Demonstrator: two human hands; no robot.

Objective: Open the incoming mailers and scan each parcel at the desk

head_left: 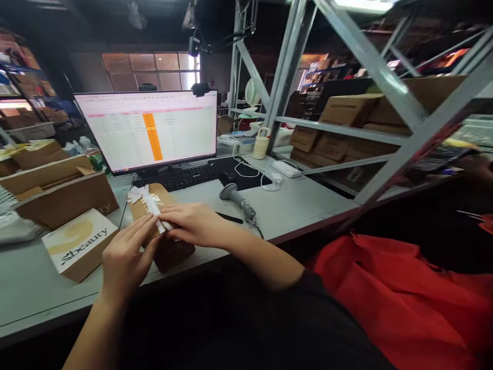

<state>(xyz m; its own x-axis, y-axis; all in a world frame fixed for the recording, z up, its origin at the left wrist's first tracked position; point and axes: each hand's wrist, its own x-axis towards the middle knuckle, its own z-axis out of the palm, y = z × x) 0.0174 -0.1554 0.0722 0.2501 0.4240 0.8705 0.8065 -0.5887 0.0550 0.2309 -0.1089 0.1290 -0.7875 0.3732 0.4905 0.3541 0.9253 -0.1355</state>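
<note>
A small brown cardboard box [162, 246] lies on the grey table [300, 205] in front of me, with a strip of white label or tape [148, 203] running across its top. My left hand [125, 257] rests against the box's near left side, its fingers pinching the near end of the strip. My right hand [192, 223] lies over the box top from the right, fingers pressed flat on the strip.
A box printed "Sbeauty" [79, 244] sits left of my hands, an open carton [57, 190] behind it. Monitor [148, 128] and keyboard [181, 177] stand at the back. A barcode scanner [239, 198] and black pen [229, 218] lie right. A metal rack [346, 128] with cartons stands right.
</note>
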